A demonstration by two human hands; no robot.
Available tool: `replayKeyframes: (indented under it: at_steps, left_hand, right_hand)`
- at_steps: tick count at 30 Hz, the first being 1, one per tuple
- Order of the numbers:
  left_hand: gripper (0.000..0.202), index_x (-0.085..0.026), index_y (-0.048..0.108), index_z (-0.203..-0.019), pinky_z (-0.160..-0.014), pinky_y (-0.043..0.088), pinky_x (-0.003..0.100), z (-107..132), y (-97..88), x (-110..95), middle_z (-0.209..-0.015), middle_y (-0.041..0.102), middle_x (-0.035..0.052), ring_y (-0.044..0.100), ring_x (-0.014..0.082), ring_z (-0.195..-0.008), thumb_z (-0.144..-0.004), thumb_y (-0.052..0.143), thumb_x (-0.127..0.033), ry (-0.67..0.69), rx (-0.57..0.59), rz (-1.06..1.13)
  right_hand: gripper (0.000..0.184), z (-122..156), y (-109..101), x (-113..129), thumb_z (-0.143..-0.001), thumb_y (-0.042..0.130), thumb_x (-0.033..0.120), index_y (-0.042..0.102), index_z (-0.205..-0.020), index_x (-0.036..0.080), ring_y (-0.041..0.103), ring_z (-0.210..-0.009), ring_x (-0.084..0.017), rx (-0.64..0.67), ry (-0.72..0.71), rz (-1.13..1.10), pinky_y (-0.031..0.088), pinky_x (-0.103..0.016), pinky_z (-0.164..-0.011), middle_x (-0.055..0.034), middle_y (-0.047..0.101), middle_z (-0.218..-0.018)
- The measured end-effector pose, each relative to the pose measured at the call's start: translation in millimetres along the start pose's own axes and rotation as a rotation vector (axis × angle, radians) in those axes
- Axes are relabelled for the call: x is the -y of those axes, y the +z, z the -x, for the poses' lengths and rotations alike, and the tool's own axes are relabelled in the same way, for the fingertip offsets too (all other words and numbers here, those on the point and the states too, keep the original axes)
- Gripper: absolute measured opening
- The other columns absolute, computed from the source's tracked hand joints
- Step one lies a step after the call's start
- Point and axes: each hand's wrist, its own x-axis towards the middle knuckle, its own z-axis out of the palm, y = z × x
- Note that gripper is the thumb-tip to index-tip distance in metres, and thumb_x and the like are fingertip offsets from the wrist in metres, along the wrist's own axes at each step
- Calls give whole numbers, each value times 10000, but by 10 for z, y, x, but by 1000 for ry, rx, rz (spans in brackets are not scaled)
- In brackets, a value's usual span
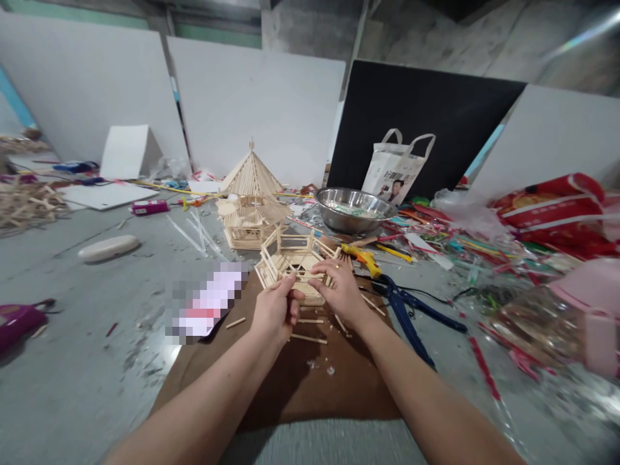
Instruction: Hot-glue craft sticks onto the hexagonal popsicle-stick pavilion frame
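Currently in hand: a six-sided stick frame (290, 258), low and open on top, standing at the far end of the brown sheet (300, 387) in front of me.
Left hand: my left hand (276, 309) is curled tight, thumb and forefinger pinched together at the frame's near rail. I cannot make out whether a sliver of wood sits between them.
Right hand: my right hand (341, 287) lies over the near right corner of the frame, fingers bent down and touching the rail. I cannot tell whether they grip it or only rest there.
Done, as I judge it: the floor seems laid, the railings run around the sides, and the corner posts are standing.
Left, as I judge it: there is no roof on it, whereas the finished pavilion (249, 194) just behind carries a peaked one. I would call mine roughly the lower half.
Spare stock: loose sticks (309, 338) lie on the sheet near my wrists, apart from the frame.
Tools: a yellow glue gun (363, 258) lies just right of the frame and blue cutters (407, 313) lie beside my right forearm, neither touched.
Further off: a steel bowl (356, 210) sits behind the glue gun on the grey table (87, 361).
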Motion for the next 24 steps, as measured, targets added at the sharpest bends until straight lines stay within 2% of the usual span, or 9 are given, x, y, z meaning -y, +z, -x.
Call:
replayKeyframes:
  at_steps: [7, 17, 24]
  left_hand:
    - [219, -141, 460, -630, -229, 204, 144, -8, 8, -2, -425, 497, -54, 321, 29, -237, -658, 577, -325, 5, 0, 6]
    - [225, -139, 497, -686, -234, 190, 139, -23, -21, 14, -424, 497, -56, 320, 26, -238, -641, 593, -337, 24, 2, 5]
    - [189, -146, 506, -707, -233, 193, 135, -19, -35, 12, -423, 500, -56, 330, 31, -238, -655, 584, -309, 24, -11, 15]
  right_hand:
    - [153, -7, -13, -8, -750, 520, 329, 595, -756, 196, 502, -884, -162, 26, -21, -1, 317, -320, -838, -27, 620, -832]
    - [136, -6, 26, -42, -744, 530, 316, 596, -763, 199, 516, -849, -168, 16, -24, -32, 347, -322, -805, -30, 615, -822]
    - [185, -5, -32, -35, -671, 604, 310, 586, -812, 192, 514, -865, -194, 19, 33, 12, 352, -342, -800, -45, 614, -858]
